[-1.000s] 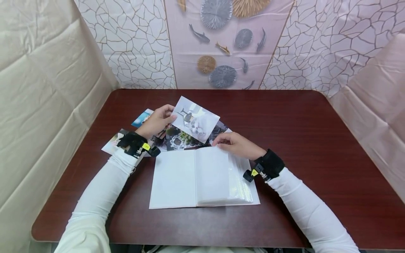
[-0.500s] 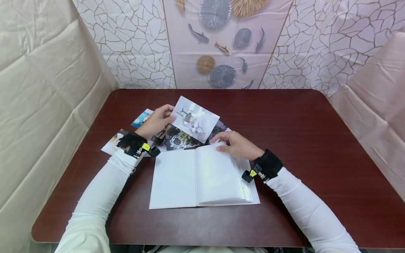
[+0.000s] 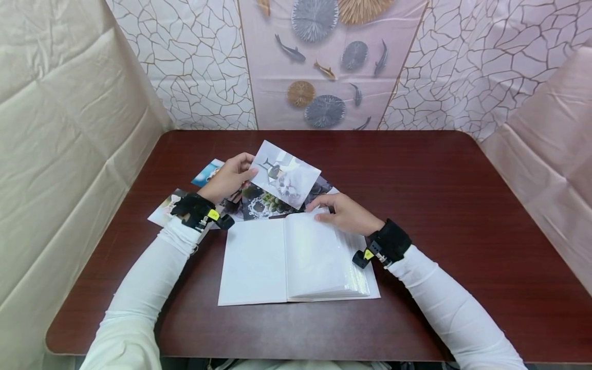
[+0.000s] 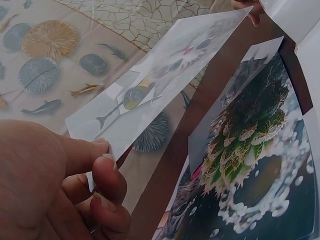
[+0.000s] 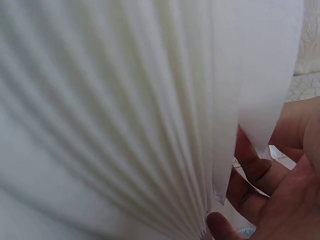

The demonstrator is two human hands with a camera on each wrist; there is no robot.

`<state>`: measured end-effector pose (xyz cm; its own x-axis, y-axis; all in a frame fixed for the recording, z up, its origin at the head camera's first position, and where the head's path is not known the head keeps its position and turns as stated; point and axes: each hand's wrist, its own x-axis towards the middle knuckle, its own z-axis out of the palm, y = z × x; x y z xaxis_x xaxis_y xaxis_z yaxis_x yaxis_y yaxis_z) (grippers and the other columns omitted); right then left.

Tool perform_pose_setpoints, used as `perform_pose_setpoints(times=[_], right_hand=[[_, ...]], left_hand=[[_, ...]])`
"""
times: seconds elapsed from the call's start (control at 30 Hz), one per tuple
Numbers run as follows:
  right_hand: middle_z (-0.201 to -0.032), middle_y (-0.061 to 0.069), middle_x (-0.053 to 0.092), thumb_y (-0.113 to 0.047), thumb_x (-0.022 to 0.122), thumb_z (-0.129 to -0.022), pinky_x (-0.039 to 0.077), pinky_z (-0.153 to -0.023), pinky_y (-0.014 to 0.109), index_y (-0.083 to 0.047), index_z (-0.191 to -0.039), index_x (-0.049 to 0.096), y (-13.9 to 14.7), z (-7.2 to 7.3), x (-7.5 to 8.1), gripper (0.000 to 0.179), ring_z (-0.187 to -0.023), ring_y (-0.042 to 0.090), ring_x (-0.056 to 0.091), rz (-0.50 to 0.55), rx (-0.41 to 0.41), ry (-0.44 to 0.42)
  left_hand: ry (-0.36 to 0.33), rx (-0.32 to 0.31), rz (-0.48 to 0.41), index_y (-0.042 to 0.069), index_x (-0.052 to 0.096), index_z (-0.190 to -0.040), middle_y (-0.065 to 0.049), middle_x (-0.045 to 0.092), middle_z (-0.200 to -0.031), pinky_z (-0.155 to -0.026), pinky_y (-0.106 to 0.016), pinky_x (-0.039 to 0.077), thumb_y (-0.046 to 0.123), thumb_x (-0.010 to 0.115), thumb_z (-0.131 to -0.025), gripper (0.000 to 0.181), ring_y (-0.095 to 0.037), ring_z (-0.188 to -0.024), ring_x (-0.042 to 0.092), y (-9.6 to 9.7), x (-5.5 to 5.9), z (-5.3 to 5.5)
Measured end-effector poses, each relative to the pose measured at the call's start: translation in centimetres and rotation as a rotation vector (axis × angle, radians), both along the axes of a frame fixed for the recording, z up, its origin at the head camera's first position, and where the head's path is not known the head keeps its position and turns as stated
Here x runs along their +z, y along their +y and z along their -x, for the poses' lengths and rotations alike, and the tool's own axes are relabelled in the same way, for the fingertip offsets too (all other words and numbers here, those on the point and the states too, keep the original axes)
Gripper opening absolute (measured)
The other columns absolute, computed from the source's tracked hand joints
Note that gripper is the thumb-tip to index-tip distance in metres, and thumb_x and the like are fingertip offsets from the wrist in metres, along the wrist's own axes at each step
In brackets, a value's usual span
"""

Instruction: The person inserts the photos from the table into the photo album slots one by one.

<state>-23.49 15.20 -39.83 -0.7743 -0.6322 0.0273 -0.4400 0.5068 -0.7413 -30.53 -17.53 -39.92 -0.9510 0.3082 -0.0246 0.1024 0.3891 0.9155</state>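
In the head view my left hand (image 3: pixel 229 179) pinches a pale photo (image 3: pixel 285 174) by its left edge, thumb on top. The left wrist view shows this photo (image 4: pixel 165 75) tilted up, with a whale tail and pale flowers printed on it. An open white photo album (image 3: pixel 253 262) lies in front, its clear-pocket pages on the right half. My right hand (image 3: pixel 349 213) holds the top edge of a page (image 3: pixel 314 252), which bows up slightly. In the right wrist view, fingers (image 5: pixel 250 160) reach between the fanned pages (image 5: pixel 150 100) at their corners.
Under the held photo lies a dark photo with a green succulent (image 3: pixel 265 200), overlapping other prints. A blue photo (image 3: pixel 205 172) and another print (image 3: pixel 164 208) stick out by my left wrist. The brown table (image 3: pixel 439 180) backs onto a patterned cloth (image 3: pixel 324 67).
My right hand has shifted slightly, and the page under it has lifted and bowed at the top; the pocket strip to its right shows less. The left hand and its photo stay put.
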Motion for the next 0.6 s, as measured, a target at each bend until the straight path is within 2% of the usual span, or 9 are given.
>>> perform_pose_setpoints(times=[0.2,0.4,0.6], right_hand=[[-0.106,0.009,0.067,-0.004,0.068,-0.095,0.040,-0.073,0.028,-0.008,-0.115,0.069,-0.10,-0.01,-0.03,0.020,-0.081,0.018,0.048,0.011,-0.009,-0.002],[-0.094,0.005,0.061,-0.005,0.068,-0.096,0.038,-0.072,0.028,-0.010,-0.113,0.068,-0.07,0.06,-0.09,0.018,-0.077,0.020,0.043,0.000,-0.013,-0.007],[-0.105,0.008,0.067,-0.005,0.068,-0.096,0.041,-0.075,0.029,-0.008,-0.112,0.069,0.01,0.11,-0.15,0.017,-0.081,0.020,0.048,0.008,-0.001,-0.009]], left_hand=[[-0.013,-0.001,0.005,0.014,0.051,-0.132,-0.005,0.052,-0.081,-0.048,-0.046,0.035,0.022,0.053,-0.107,0.026,-0.043,-0.076,0.048,0.05,-0.02,0.02],[-0.005,-0.001,0.003,0.014,0.051,-0.131,-0.004,0.052,-0.081,-0.052,-0.043,0.037,0.019,0.052,-0.107,0.025,-0.045,-0.078,0.049,0.10,0.01,-0.06],[0.012,-0.005,0.019,0.013,0.051,-0.132,-0.004,0.053,-0.081,-0.055,-0.041,0.041,0.018,0.052,-0.107,0.026,-0.047,-0.080,0.050,0.19,-0.05,-0.13]])
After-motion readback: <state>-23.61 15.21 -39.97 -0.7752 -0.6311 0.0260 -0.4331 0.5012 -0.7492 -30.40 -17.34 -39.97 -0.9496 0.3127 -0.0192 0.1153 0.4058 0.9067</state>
